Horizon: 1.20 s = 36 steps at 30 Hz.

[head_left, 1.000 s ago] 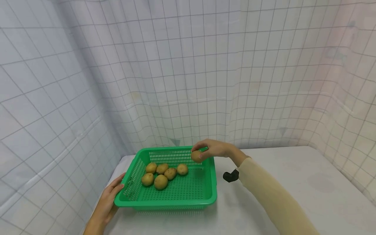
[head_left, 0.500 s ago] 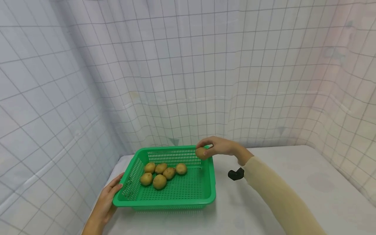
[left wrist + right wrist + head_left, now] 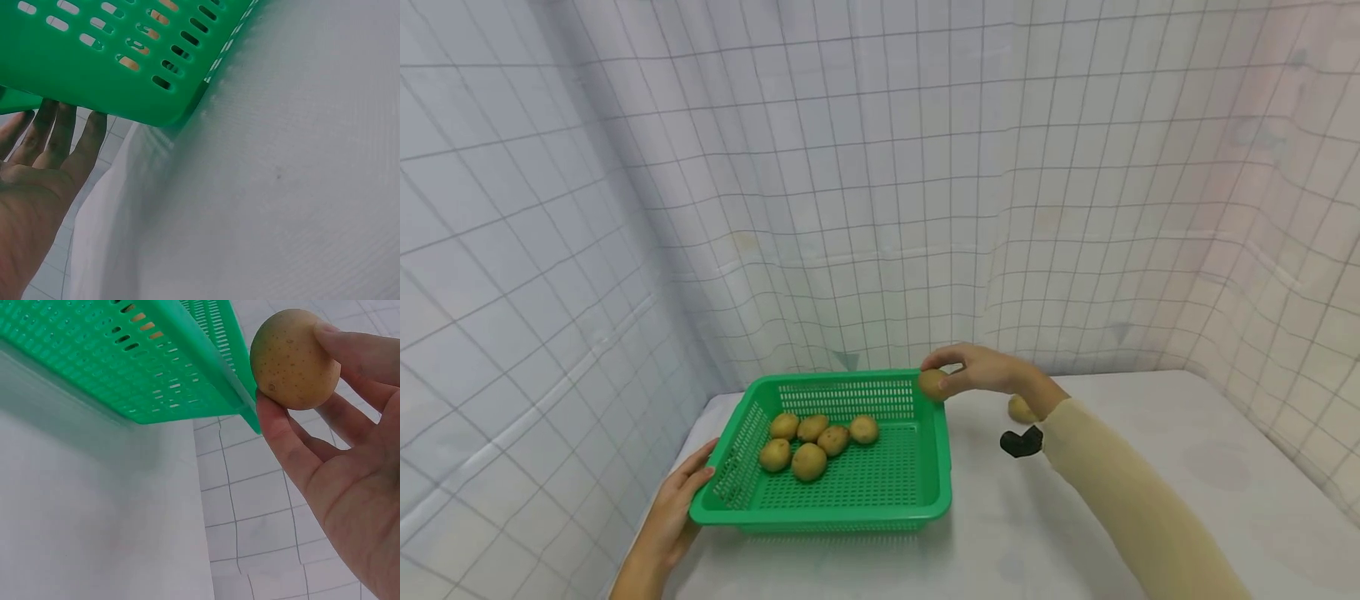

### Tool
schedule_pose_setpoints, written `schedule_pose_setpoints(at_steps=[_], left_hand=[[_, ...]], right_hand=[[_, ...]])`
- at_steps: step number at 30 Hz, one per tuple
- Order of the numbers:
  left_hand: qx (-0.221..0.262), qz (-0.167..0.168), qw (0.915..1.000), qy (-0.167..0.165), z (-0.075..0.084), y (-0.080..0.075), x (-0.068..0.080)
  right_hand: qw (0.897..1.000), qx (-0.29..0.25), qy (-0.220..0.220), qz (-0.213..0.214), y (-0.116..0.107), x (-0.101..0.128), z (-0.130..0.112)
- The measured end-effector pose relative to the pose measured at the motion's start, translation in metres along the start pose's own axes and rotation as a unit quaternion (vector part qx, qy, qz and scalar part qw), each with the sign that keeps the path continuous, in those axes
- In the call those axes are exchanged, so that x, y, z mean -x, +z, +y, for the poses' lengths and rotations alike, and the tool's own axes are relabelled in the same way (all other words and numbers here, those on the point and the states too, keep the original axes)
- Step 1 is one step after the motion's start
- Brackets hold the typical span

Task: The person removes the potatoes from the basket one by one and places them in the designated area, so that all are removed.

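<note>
My right hand (image 3: 985, 369) pinches a round tan potato (image 3: 294, 359) between thumb and fingers. In the head view this potato overlaps the back right corner of a green plastic basket (image 3: 850, 518). Several potatoes (image 3: 808, 462) lie inside, grouped toward the left and back of its slotted floor. At the basket's left side my left hand (image 3: 672, 510) holds the rim. The left wrist view shows its fingers (image 3: 61, 134) reaching up to the rim's edge, their tips partly hidden.
Another potato (image 3: 1021, 409) lies on the white-covered table (image 3: 1120, 433) to the right, partly behind my right forearm. A small black object (image 3: 1021, 442) shows beside the right sleeve. White gridded sheeting (image 3: 880, 208) encloses the back and sides.
My right hand has carried the potato rightward and slightly up, from over the basket's inside to its back right rim. The potato on the table has come into view. The left hand stays put.
</note>
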State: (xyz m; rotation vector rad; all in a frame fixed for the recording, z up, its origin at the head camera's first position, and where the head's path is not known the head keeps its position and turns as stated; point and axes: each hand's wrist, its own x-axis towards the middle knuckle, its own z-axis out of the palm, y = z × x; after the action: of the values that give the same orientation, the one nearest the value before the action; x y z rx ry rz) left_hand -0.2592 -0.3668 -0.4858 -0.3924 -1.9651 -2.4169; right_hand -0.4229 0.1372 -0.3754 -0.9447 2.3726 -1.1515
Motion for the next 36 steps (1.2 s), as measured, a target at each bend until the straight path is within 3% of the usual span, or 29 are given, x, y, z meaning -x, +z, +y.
schedule_pose_setpoints(at_steps=[26,36], left_hand=[[0.028,-0.02,0.9993,0.01,-0.001,0.0,0.001],[0.015,-0.003,0.9999,-0.001,-0.002,0.003,0.0]], right_hand=[[0.998,-0.029,0.03,0.048,-0.03,0.046,0.042],[0.995,-0.038,0.052,0.073,-0.041,0.068,0.066]])
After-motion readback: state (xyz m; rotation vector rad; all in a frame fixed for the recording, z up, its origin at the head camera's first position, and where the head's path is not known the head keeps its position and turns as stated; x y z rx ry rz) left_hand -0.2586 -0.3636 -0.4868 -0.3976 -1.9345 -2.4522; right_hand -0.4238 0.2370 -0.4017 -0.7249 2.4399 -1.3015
